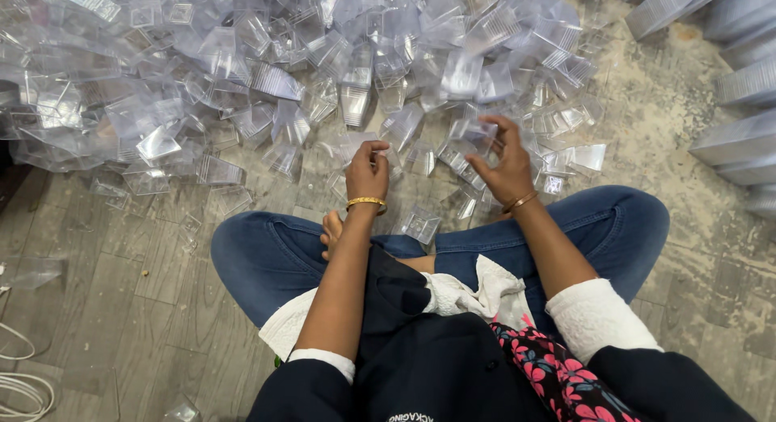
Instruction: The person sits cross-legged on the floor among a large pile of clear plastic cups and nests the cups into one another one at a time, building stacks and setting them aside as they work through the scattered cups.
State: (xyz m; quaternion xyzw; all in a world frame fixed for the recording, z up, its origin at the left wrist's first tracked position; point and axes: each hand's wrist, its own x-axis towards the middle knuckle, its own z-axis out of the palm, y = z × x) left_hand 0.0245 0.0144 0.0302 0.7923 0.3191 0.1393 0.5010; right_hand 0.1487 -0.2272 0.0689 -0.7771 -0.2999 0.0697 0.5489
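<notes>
A: Take the big pile of clear plastic cups as the marker. What's left of it?

B: Only grey plank floor, with white cables at its far left edge, well below the pile.

A: And the hands?

B: Both sit just below the pile's near edge, over the crossed legs in blue jeans. The left hand is curled, fingertips pinched together at the top. I can't tell whether there's a clear piece between them. The right hand has its fingers spread around a small clear cup, gripping it lightly at the rim of the pile.

A: Further right?

B: Stacks of clear containers, right of the pile and apart from it.

A: Any risk here?

B: I'd say the thin plastic could crack or dent if the right hand squeezes. Loose cups lie touching the knees, so a shifted leg might crush them. The pile's slope looks unstable and could slide toward the lap.
</notes>
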